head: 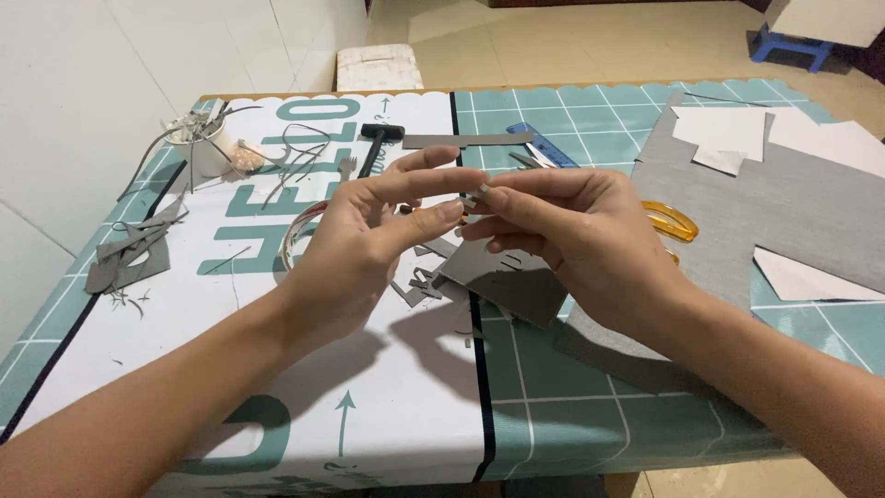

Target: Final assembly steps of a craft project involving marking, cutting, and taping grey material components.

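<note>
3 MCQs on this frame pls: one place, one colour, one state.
1. Where is the white cup?
A. Far left of the table
B. Near right corner
C. On the floor

2. What colour are the scissor handles behind the right hand?
A. Blue
B. Orange-yellow
C. Black

3. How is the small grey piece held?
A. Lying flat on the mat
B. In the left hand only, right hand away
C. Pinched between fingertips of both hands, above the table

Answers:
1 A: it stands by the far left edge, grey strips sticking out.
2 B: orange-yellow loops show past the right hand.
3 C: both hands' fingertips meet on it, clear of the mat.
</note>
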